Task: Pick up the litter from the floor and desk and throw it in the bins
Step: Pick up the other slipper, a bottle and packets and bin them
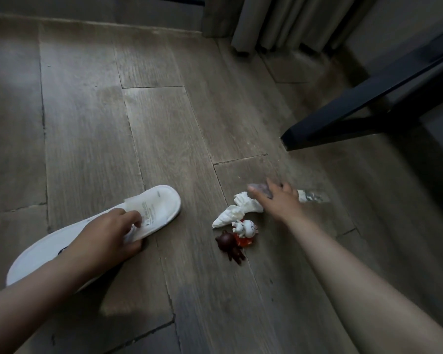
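My left hand (108, 233) grips a white slipper (164, 200) at its side, low on the left of the wooden floor; a pale paper scrap (136, 203) lies on the slipper by my fingertips. My right hand (276, 199) reaches out over a clear plastic wrapper (313, 196), with the thumb stretched left and the fingers curled down round it; the wrapper looks blurred. A crumpled white tissue (237, 209) lies on the floor just left of that hand, touching nothing I hold.
A brown bear figurine (229, 245) and a white rabbit figurine on a red base (247, 229) sit just below the tissue. A dark furniture leg (343, 118) slants down at the right. Curtains (279, 21) hang at the back.
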{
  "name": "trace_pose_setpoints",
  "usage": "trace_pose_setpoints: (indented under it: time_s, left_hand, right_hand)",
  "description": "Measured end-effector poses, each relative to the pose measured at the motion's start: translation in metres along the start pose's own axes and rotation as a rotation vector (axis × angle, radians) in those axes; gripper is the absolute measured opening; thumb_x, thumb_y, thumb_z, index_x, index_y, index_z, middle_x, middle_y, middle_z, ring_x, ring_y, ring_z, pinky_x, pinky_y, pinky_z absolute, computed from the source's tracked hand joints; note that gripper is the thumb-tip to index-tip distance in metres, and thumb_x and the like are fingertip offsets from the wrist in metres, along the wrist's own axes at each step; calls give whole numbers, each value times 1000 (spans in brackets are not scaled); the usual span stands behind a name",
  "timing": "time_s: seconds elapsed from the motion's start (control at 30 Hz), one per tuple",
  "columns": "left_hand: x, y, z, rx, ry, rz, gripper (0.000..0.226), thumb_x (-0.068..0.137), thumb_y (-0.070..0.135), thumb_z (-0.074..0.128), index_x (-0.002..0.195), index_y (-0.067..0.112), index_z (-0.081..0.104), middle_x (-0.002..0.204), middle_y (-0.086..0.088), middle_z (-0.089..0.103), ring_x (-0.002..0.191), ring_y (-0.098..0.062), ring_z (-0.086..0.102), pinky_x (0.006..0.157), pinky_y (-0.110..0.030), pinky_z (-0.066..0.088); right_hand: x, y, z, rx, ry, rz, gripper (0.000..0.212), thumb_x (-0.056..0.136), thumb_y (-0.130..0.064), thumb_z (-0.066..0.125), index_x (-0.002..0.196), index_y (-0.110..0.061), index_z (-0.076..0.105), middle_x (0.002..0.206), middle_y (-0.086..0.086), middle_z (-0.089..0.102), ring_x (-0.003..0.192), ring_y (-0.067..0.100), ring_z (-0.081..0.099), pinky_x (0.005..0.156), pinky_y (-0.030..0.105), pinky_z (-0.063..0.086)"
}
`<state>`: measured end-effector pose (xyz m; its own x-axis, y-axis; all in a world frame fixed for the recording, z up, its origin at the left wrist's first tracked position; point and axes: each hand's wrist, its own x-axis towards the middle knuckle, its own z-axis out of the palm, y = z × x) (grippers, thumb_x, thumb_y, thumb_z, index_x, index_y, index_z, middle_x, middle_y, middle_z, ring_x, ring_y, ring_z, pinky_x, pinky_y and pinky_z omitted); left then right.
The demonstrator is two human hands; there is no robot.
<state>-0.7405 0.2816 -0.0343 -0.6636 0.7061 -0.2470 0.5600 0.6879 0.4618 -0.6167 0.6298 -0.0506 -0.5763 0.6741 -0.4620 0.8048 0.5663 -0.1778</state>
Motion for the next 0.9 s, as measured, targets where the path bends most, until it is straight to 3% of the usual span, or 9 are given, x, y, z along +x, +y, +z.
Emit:
trace_pose_setpoints:
  time_s: [0.13, 0.23, 0.33, 0.43, 0.53, 0.7, 0.9]
  left_hand:
    - [1, -3, 3, -2, 14, 20, 28, 78, 34, 73, 100, 22, 61, 83, 4, 51, 74, -14, 48, 62, -26, 31]
    - [1, -4, 3, 1, 8, 27, 28, 79, 35, 72, 101, 23, 60, 85, 4, 52, 76, -14, 49, 63, -26, 32]
    - [1, -4, 4, -7, 14, 31, 29, 78, 33, 73, 101, 20, 61, 84, 3, 51, 76, -15, 48, 64, -27, 32]
    - [1, -4, 4, -7, 21, 31, 29, 77, 32, 73, 101, 19, 61, 83, 3, 48, 75, -16, 46, 64, -27, 31]
    - [1, -5, 5, -1, 20, 31, 30, 77, 31, 73, 101, 17, 61, 83, 1, 49, 77, -20, 51, 64, -28, 30]
    - [1, -5, 7, 8, 25, 41, 31, 78, 31, 72, 103, 16, 61, 85, 0, 50, 82, -22, 54, 64, -28, 28]
    - [1, -6, 9, 5, 39, 47, 30, 77, 31, 72, 100, 15, 61, 86, -3, 54, 81, -23, 54, 64, -29, 31]
  right_hand:
    - [-33, -9, 11, 12, -2, 4, 114, 58, -99, 17, 152, -36, 6, 159, 16, 8, 146, 36, 8, 115, 52, 13]
    - [-47, -17, 14, -68, 19, -75, 124, 48, -103, 16, 150, -38, -9, 159, 15, 10, 146, 34, 7, 115, 53, 9]
    - [-56, -19, 21, -134, 12, -234, 121, 48, -100, 32, 143, -48, -22, 159, 7, 6, 147, 30, -5, 114, 58, -1]
    - [-61, -13, 29, -145, -66, -374, 125, 48, -93, 52, 138, -56, -27, 159, -4, -20, 144, 29, -24, 114, 64, 1]
    - [-64, -10, 37, -213, -35, -483, 125, 51, -89, 56, 141, -54, -23, 153, -9, -36, 146, 33, -13, 111, 61, 16]
    - [-71, -21, 52, -354, 65, -628, 109, 65, -87, 45, 144, -49, -20, 153, -2, -36, 143, 32, 11, 105, 49, 31]
    - [-73, -26, 62, -386, 78, -610, 91, 75, -84, 31, 146, -49, -13, 159, 2, -23, 142, 32, 14, 106, 48, 27]
